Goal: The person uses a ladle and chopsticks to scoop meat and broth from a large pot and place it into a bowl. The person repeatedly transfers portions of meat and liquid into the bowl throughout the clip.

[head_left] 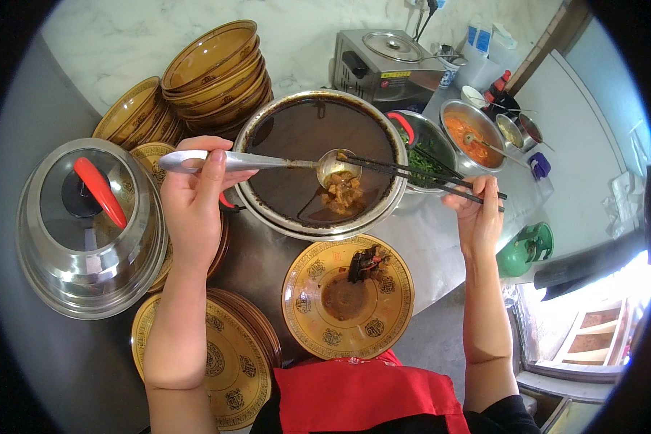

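Note:
My left hand (195,199) is closed around the handle of a metal ladle (275,161). Its bowl is over a large steel pot (401,181) of dark brown broth, with brown chunks of food (342,194) at its lower edge. My right hand (477,213) grips a pair of dark chopsticks (419,172), whose tips reach the ladle's bowl. Just in front of the pot is a patterned yellow-brown plate (304,307), close to my red apron (369,398). A dark piece of food (367,263) and a little brown liquid lie on it.
Stacked yellow-brown bowls (213,72) stand at the back left, stacked plates (231,362) at the near left. A steel lid with a red handle (94,195) is far left. Pots of greens (428,163) and orange-red food (477,141) stand right, beyond a green gas cylinder (521,249).

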The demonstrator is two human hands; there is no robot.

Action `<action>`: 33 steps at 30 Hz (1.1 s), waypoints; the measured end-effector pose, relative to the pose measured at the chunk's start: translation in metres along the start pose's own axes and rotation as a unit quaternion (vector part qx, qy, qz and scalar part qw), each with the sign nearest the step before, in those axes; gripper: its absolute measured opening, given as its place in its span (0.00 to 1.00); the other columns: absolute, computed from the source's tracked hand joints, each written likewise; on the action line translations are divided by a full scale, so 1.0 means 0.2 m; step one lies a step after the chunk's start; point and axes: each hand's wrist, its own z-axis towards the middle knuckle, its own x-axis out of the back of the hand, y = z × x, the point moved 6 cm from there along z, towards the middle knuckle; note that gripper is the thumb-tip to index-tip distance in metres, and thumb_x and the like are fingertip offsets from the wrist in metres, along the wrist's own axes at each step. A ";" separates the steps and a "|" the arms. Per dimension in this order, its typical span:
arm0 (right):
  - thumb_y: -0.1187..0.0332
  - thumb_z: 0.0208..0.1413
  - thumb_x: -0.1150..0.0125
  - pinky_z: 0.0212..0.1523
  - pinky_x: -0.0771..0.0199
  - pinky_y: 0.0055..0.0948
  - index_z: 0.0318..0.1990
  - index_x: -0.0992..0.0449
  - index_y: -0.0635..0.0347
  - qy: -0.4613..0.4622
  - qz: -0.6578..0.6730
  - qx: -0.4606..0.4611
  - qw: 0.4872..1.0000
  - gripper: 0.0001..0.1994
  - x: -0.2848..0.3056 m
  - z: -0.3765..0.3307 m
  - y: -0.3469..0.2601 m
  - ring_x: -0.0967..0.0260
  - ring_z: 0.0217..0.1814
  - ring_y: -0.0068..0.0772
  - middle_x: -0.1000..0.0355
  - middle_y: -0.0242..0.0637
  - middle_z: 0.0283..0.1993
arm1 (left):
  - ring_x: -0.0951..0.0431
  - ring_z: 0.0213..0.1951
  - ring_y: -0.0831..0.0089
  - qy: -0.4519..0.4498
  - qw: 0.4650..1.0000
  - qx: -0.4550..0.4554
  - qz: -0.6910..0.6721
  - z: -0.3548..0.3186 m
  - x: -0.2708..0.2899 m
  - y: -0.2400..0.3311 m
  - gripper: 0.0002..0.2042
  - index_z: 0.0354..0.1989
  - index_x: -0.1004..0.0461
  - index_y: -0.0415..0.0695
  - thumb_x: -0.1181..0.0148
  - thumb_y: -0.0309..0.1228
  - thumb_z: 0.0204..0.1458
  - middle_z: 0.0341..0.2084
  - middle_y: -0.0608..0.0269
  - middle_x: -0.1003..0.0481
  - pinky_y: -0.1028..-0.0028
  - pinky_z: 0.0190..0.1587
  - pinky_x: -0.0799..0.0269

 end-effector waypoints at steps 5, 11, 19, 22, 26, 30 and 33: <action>0.61 0.55 0.61 0.28 0.27 0.30 0.25 0.40 0.58 0.028 0.029 -0.012 0.999 0.12 0.07 0.04 0.02 0.31 0.24 0.36 0.35 0.39 0.26 | 0.26 0.29 0.70 -0.008 1.000 -0.006 -0.011 0.00 -0.01 0.01 0.08 0.35 0.36 0.36 0.57 0.27 0.51 0.27 0.57 0.30 0.74 0.35 0.28; 0.61 0.55 0.61 0.28 0.27 0.30 0.25 0.39 0.57 0.043 0.060 -0.023 0.997 0.12 0.13 0.02 -0.02 0.30 0.24 0.36 0.33 0.40 0.25 | 0.27 0.30 0.71 -0.013 1.000 -0.021 0.017 -0.01 -0.02 0.01 0.07 0.34 0.36 0.35 0.57 0.26 0.52 0.28 0.57 0.31 0.73 0.36 0.28; 0.62 0.55 0.62 0.25 0.26 0.30 0.22 0.41 0.59 0.078 -0.015 -0.114 0.990 0.14 0.36 -0.23 -0.03 0.34 0.23 0.30 0.40 0.36 0.24 | 0.30 0.33 0.73 -0.052 0.986 -0.122 0.103 -0.02 -0.03 -0.02 0.06 0.33 0.35 0.33 0.58 0.23 0.51 0.31 0.59 0.34 0.71 0.40 0.30; 0.62 0.55 0.62 0.23 0.25 0.28 0.21 0.41 0.60 0.105 -0.064 -0.147 0.981 0.14 0.47 -0.33 -0.01 0.35 0.24 0.27 0.40 0.36 0.24 | 0.29 0.33 0.72 -0.052 0.982 -0.132 0.122 -0.02 -0.03 -0.03 0.06 0.33 0.35 0.33 0.58 0.23 0.51 0.31 0.59 0.34 0.73 0.40 0.31; 0.63 0.55 0.62 0.24 0.25 0.28 0.22 0.40 0.61 0.107 -0.085 -0.165 0.977 0.14 0.55 -0.40 0.01 0.34 0.24 0.28 0.40 0.36 0.24 | 0.29 0.34 0.72 -0.049 0.984 -0.125 0.118 -0.01 -0.04 -0.05 0.06 0.33 0.35 0.33 0.57 0.23 0.51 0.31 0.59 0.33 0.75 0.40 0.32; 0.58 0.56 0.65 0.26 0.26 0.29 0.23 0.39 0.63 0.109 -0.134 -0.191 0.966 0.18 0.56 -0.43 0.07 0.33 0.22 0.32 0.39 0.39 0.24 | 0.29 0.34 0.73 -0.050 0.985 -0.119 0.117 -0.01 -0.06 -0.05 0.06 0.34 0.35 0.33 0.57 0.22 0.50 0.31 0.59 0.33 0.76 0.39 0.33; 0.50 0.54 0.68 0.27 0.26 0.30 0.24 0.38 0.63 0.095 -0.130 -0.170 0.972 0.23 0.53 -0.42 0.06 0.33 0.21 0.33 0.38 0.40 0.24 | 0.29 0.34 0.74 -0.058 0.980 -0.135 0.133 -0.02 -0.07 -0.05 0.06 0.33 0.34 0.33 0.56 0.22 0.50 0.31 0.59 0.33 0.77 0.39 0.33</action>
